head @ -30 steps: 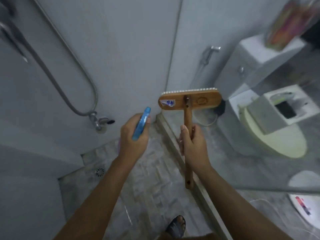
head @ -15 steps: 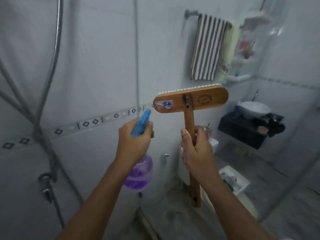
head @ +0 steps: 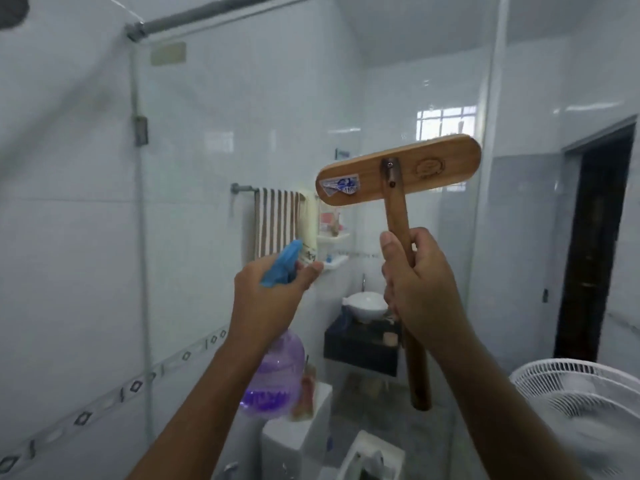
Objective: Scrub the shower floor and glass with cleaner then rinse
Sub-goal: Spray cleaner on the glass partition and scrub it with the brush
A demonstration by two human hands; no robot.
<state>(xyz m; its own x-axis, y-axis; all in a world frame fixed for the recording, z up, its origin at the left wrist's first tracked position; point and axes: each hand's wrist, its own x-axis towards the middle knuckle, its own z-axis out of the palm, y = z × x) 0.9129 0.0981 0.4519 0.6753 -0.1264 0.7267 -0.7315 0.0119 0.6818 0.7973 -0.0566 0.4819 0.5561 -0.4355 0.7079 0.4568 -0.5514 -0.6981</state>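
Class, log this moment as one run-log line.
left hand: grips purple spray bottle, blue nozzle | right hand: grips wooden scrub brush, head up | clear glass panel: ahead

Two hands (head: 273, 299) (head: 420, 292), one spray bottle (head: 274, 375), one wooden brush (head: 398, 172), one striped towel (head: 277, 223), one basin (head: 365, 303), one fan (head: 585, 410).

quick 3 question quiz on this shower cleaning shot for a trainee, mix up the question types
1. The left hand grips the spray bottle. What colour is its trigger head? A red, B blue, C white.
2. True or false: the wooden scrub brush is held with its head pointing down at the floor.
3. Which hand grips the wooden scrub brush by its handle?

Key
1. B, blue, above a purple body.
2. False, the head is up, above the hands.
3. The right hand.
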